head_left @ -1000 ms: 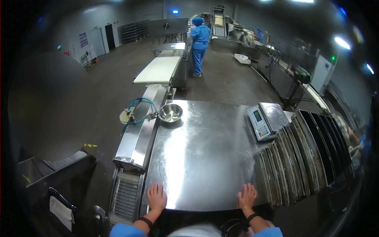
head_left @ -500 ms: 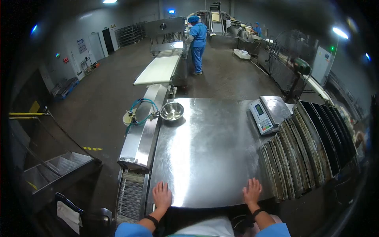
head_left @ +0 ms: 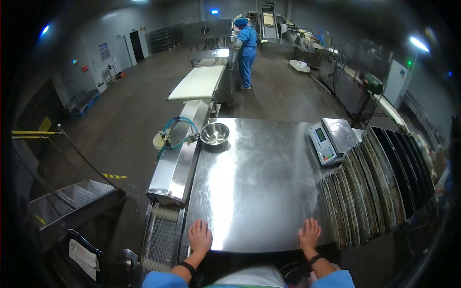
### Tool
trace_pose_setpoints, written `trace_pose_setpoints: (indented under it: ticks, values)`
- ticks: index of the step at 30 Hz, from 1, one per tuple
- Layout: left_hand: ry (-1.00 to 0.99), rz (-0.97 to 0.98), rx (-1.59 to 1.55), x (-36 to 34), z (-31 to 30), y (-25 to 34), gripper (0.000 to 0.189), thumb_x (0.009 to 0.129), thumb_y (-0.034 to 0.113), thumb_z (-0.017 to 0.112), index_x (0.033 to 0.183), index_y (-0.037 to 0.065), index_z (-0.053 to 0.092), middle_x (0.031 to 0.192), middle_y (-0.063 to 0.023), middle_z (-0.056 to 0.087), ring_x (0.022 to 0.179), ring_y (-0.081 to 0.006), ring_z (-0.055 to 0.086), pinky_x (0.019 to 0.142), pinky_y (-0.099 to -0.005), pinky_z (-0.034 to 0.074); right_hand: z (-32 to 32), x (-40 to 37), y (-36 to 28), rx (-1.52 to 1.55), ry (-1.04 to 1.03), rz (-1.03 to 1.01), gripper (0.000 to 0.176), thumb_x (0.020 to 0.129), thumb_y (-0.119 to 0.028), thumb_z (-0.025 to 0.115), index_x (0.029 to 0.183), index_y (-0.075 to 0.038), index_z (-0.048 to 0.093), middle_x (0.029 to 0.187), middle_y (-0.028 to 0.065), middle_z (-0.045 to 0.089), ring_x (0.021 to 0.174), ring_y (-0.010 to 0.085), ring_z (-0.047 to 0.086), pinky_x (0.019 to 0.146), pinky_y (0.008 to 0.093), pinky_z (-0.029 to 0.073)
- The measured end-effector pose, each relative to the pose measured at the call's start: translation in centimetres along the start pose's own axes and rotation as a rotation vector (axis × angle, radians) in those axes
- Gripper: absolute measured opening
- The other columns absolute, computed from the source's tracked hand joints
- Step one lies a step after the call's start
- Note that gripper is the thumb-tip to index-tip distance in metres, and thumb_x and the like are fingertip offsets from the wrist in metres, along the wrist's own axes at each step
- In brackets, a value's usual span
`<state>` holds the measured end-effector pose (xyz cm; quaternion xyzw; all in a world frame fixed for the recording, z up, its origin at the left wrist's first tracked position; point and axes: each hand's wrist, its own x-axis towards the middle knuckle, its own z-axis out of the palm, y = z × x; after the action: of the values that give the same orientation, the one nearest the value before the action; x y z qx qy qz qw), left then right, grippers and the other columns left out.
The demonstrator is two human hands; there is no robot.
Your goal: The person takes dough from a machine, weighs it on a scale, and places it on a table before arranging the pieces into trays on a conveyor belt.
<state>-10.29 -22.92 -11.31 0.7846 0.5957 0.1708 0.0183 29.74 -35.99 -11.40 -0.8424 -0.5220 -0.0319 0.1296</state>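
Observation:
My left hand (head_left: 200,236) lies flat on the near left corner of a shiny steel table (head_left: 264,177), fingers stretched out. Near the right front edge, my right hand (head_left: 309,234) rests on the same tabletop, its fingers also extended. Neither hand holds anything. At the table's far left stands a steel bowl (head_left: 214,134) with something small in its bottom. A digital scale (head_left: 322,144) with a steel pan sits at the far right. Beside my right hand is a row of long, worn baking pans (head_left: 357,192), the farther ones dark inside.
Left of the table runs a conveyor with a metal cover (head_left: 178,158) and mesh belt (head_left: 161,237); a blue hose (head_left: 168,126) lies over it. Beyond is a white belt (head_left: 199,82), with a worker (head_left: 246,53) in blue beside a machine. Metal steps (head_left: 77,199) stand left.
The whole view has shifted slightly to the right as my head turned a little. Both hands stay on the table, and the far worker's arm has bent toward the machine.

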Motion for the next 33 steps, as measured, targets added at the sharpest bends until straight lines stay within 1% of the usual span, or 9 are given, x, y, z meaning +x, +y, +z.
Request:
trace_pose_setpoints:
  ticks: [2,9,21,23,33]
  values:
    - [0.066,0.002,-0.024,-0.08,0.04,-0.01,0.037,0.078,0.023,0.047,0.11,0.007,0.051,0.121,-0.0152,0.044,0.117,-0.0286,0.035,0.099,-0.0432,0.022,0.13,-0.06,-0.08,-0.007,-0.003,0.002,0.05,0.079,-0.029,0.048,0.123,-0.006,0.039,0.132,0.0137,0.031,0.123,0.0315,0.025,0.101,0.0479,0.016]
    - [0.071,0.004,-0.027,0.04,-0.1,0.1,0.038,0.078,0.023,0.046,0.111,0.007,0.05,0.121,-0.0152,0.044,0.117,-0.0286,0.035,0.099,-0.043,0.022,0.22,0.13,0.05,-0.015,-0.014,0.005,0.052,0.079,-0.029,0.049,0.125,-0.007,0.037,0.133,0.0134,0.03,0.124,0.0315,0.024,0.102,0.0481,0.015]
    - [0.048,-0.016,-0.033,0.05,-0.26,0.35,0.037,0.079,0.024,0.045,0.111,0.006,0.05,0.123,-0.0139,0.043,0.118,-0.0281,0.034,0.1,-0.0427,0.021,0.45,0.25,0.27,-0.029,-0.012,0.017,0.052,0.079,-0.03,0.049,0.124,-0.007,0.039,0.132,0.0126,0.032,0.124,0.0309,0.025,0.102,0.0469,0.016]
    - [-0.045,-0.032,-0.043,0.01,-0.61,0.27,0.04,0.082,0.025,0.042,0.117,0.007,0.044,0.128,-0.0131,0.036,0.122,-0.0278,0.027,0.102,-0.0427,0.017,0.51,0.01,0.32,-0.02,-0.009,0.016,0.052,0.078,-0.031,0.049,0.124,-0.008,0.039,0.133,0.0124,0.032,0.124,0.0308,0.025,0.102,0.0468,0.016]
    - [-0.019,-0.026,-0.046,0.02,-0.14,0.19,0.04,0.082,0.025,0.042,0.117,0.007,0.045,0.127,-0.0128,0.037,0.121,-0.028,0.029,0.101,-0.0431,0.019,0.27,0.12,0.1,-0.028,0.019,0.002,0.051,0.079,-0.031,0.047,0.123,-0.007,0.039,0.132,0.0127,0.032,0.123,0.0307,0.026,0.101,0.0475,0.016]
